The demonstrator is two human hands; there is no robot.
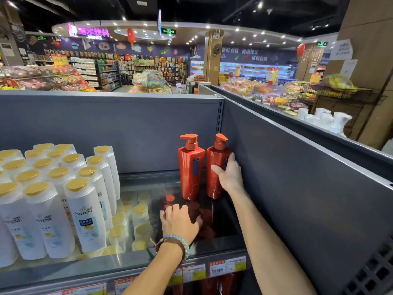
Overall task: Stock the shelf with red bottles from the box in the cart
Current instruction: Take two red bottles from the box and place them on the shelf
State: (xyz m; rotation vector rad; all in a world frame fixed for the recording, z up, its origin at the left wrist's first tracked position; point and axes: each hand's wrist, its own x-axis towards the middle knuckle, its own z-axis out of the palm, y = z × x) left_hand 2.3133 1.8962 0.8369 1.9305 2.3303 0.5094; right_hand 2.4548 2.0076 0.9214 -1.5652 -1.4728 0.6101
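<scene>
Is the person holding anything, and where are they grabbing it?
The right hand grips the right red bottle around the middle of its body. The left hand holds nothing; it rests flat on the shelf.

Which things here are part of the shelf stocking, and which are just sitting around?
Part of the job:
- right hand, gripping a red bottle
- second red bottle, standing beside it
- glass shelf
- left hand, resting flat on the shelf

Just there:
- white bottles with gold caps
- price tags
</scene>
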